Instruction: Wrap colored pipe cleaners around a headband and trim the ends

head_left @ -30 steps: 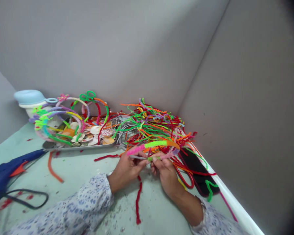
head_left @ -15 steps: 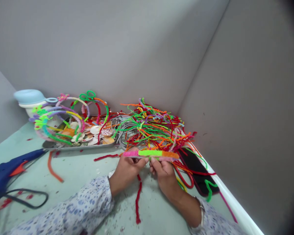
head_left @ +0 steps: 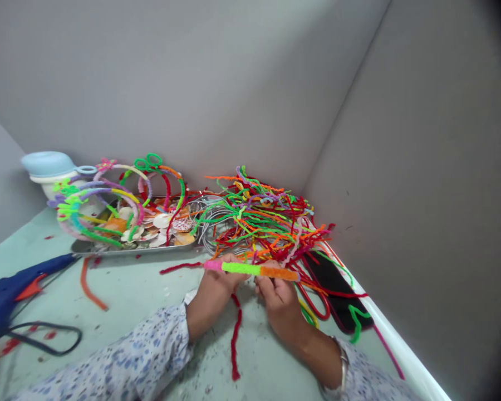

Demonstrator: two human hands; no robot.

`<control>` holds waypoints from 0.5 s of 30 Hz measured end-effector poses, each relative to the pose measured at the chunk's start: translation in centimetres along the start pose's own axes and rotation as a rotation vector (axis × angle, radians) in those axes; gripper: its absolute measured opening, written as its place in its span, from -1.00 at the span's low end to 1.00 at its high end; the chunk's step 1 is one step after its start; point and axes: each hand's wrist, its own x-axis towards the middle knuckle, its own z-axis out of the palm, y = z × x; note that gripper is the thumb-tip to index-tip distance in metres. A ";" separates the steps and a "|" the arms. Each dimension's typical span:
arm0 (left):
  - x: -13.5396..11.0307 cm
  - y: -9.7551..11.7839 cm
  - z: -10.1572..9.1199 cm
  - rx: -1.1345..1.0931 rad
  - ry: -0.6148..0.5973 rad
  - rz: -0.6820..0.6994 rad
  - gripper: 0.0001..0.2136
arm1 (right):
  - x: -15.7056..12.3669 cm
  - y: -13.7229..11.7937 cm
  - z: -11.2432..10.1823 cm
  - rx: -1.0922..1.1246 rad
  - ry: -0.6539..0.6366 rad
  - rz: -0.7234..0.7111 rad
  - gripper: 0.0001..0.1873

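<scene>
Both hands hold a headband (head_left: pixel 240 268) wrapped in fuzzy pipe cleaner, its top edge facing me in pink, lime green and orange. My left hand (head_left: pixel 212 298) grips the pink and green end from below, fingers curled behind it. My right hand (head_left: pixel 283 306) is closed under the orange end, its thumb bent toward the middle; its fingertips are partly hidden. On the table below, between my wrists, lies a dark red pipe cleaner (head_left: pixel 236 342). A tangled pile of coloured pipe cleaners (head_left: pixel 259 217) sits just beyond the hands.
A metal tray (head_left: pixel 133 252) at the back left holds shells and several finished headbands (head_left: pixel 108 192). Behind it stands a container with a blue lid (head_left: pixel 48 164). A blue glue gun (head_left: pixel 20 278) with its cord lies at left. A black phone (head_left: pixel 338 301) rests by the right table edge.
The headband has tipped, so its pink, green and orange edge now shows as a single band sloping down to the right. Its lower side has gone from view. The hands have barely shifted.
</scene>
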 end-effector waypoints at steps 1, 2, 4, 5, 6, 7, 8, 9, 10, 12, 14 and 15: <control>0.0 0.0 0.0 -0.014 -0.004 -0.004 -0.89 | 0.0 0.0 0.0 -0.011 0.000 -0.003 -0.79; 0.0 -0.1 0.0 -0.018 -0.009 0.001 -0.89 | 0.0 0.1 0.0 -0.024 0.000 0.000 -0.78; 0.1 -0.2 0.0 0.008 -0.014 0.029 -0.86 | -0.1 0.5 0.1 -0.041 0.005 0.034 -0.77; 0.2 -0.2 0.0 0.030 -0.016 0.042 -0.84 | 0.0 0.8 0.1 -0.039 0.011 0.065 -0.75; 0.3 -0.3 0.0 0.054 -0.014 0.050 -0.83 | 0.0 1.0 0.2 -0.027 0.019 0.103 -0.74; 0.3 -0.3 0.0 0.075 -0.007 0.052 -0.83 | 0.1 1.2 0.3 -0.009 0.029 0.144 -0.73; 0.4 -0.3 0.1 0.086 0.002 0.051 -0.84 | 0.1 1.4 0.4 0.012 0.037 0.188 -0.71; 0.5 -0.3 0.1 0.086 0.001 0.046 -0.85 | 0.2 1.5 0.4 0.032 0.047 0.233 -0.69; 0.5 -0.4 0.2 0.071 -0.009 0.043 -0.86 | 0.3 1.5 0.5 0.053 0.055 0.276 -0.66; 0.7 -0.5 0.4 0.018 -0.045 0.044 -0.86 | 0.5 1.3 0.6 0.101 0.064 0.346 -0.62; 0.8 -0.7 0.5 -0.022 -0.061 0.032 -0.83 | 0.7 1.0 0.7 0.160 0.072 0.374 -0.63; 0.8 -0.9 0.5 -0.026 -0.053 0.026 -0.82 | 0.7 0.8 0.7 0.188 0.075 0.369 -0.66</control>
